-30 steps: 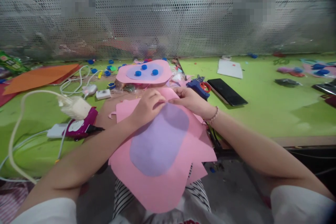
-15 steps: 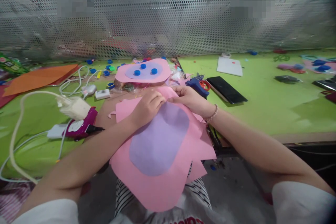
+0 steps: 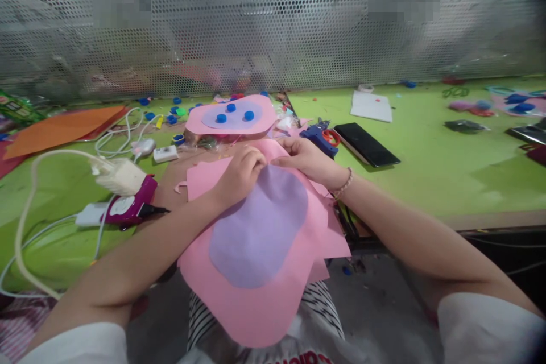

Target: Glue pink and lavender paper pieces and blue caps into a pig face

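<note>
Left hand (image 3: 241,175) and right hand (image 3: 303,159) pinching lilac paper cutout (image 3: 259,236) at its upper edge, pink paper sheet (image 3: 256,318) beneath it, three blue caps (image 3: 221,118) on pink panel (image 3: 268,115) beyond the grip, clear plastic wrapping (image 3: 209,143) between, contents blurred

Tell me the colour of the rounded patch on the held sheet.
The patch is light purple; the head view shows it.

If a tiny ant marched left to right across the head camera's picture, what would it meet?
Orange sheet → small white block → left hand → right hand → black phone → small dark packet.
</note>
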The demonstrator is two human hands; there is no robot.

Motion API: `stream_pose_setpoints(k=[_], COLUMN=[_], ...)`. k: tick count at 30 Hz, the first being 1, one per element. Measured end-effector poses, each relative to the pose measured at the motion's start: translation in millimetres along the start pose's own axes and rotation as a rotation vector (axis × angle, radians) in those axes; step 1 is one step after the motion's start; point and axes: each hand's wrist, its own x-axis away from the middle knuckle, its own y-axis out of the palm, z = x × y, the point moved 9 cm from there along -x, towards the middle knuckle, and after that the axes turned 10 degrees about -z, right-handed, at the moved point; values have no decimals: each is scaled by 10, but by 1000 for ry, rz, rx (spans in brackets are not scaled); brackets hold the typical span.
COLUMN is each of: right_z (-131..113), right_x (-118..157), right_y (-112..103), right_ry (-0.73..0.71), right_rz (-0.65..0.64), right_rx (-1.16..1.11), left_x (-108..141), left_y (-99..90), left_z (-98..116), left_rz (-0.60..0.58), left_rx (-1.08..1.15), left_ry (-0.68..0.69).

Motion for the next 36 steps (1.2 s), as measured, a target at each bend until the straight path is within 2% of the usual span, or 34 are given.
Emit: stream_pose_setpoints(k=[4, 7, 19, 26, 31, 36], right_z=[14, -4, 12, 53, 41, 0], right_x=[2, 9, 14, -8, -8, -4], right_y=[18, 13, -54, -55, -39, -24], right_ry=[18, 18, 16, 17, 13, 17], right_rz=[-7, 10, 51, 31, 21, 17], right_rx=[3, 8, -10, 11, 16, 56], left_x=[9, 10, 7, 18, -6, -13], left_y=[-22, -14, -63, -57, -11, 30], left_z=[-131, -183, -91, 81, 145, 112], left_rz=[25, -4, -6, -17, -81, -129], left_rx=[58, 60, 33, -105, -229, -221], left_ry=[-86, -106, -47, 97, 105, 71])
